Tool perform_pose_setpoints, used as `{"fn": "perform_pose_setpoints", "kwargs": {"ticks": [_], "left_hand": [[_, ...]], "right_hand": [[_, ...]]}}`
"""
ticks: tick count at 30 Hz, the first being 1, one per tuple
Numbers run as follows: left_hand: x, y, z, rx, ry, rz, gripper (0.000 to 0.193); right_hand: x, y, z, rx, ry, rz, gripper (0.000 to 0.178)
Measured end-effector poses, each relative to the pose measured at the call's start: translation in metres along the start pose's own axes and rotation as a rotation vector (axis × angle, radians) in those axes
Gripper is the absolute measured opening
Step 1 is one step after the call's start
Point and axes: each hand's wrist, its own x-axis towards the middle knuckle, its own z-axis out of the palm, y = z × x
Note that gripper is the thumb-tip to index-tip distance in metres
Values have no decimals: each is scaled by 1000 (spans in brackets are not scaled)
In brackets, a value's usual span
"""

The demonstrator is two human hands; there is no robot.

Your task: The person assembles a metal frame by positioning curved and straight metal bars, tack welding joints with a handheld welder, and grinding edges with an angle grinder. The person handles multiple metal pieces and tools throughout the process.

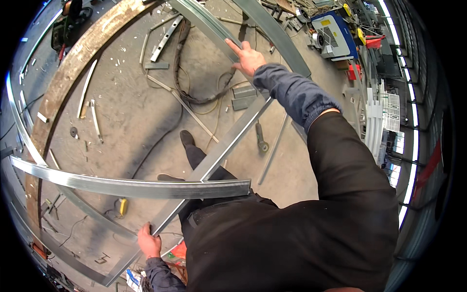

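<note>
Bar (233, 136) of metal slants from 1 to 7 o'clock, where your left hand (148, 241) meets it, grip unclear, while your right hand (249, 59) rests, fingers spread, on 1 rail (208, 29) at 12 o'clock.

Slanting bar (230, 141) at l. hand (149, 242) is made of metal, smooth w/ satin sheen; curved bar (131, 188) above that grip is finished brighter, glossy metal. Under r. hand (249, 59), grey metal rail (208, 24) is seen, semi-matt. Behind it, cuff (289, 87) is cut from matt, wrinkled cloth. Below both, floor (292, 163): matt, concrete-like. Brown beam (65, 78), well l. of r. hand: rough, scuffed; material can't be told.
</note>
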Motion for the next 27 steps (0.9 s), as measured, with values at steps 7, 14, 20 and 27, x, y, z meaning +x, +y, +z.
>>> {"fn": "perform_pose_setpoints", "kwargs": {"ticks": [7,14,20,27], "left_hand": [[2,8,-5,-2,-35,-60,56],[1,9,-6,2,-39,-81,54],[1,9,-4,-22,-21,-70,57],[1,8,-2,-26,0,-50,58]], "right_hand": [[-2,1,-2,29,-87,-19,99],[-16,9,4,-1,-48,-37,99],[-16,9,-1,41,-160,37,98],[-15,14,-4,41,-173,1,92]]}}
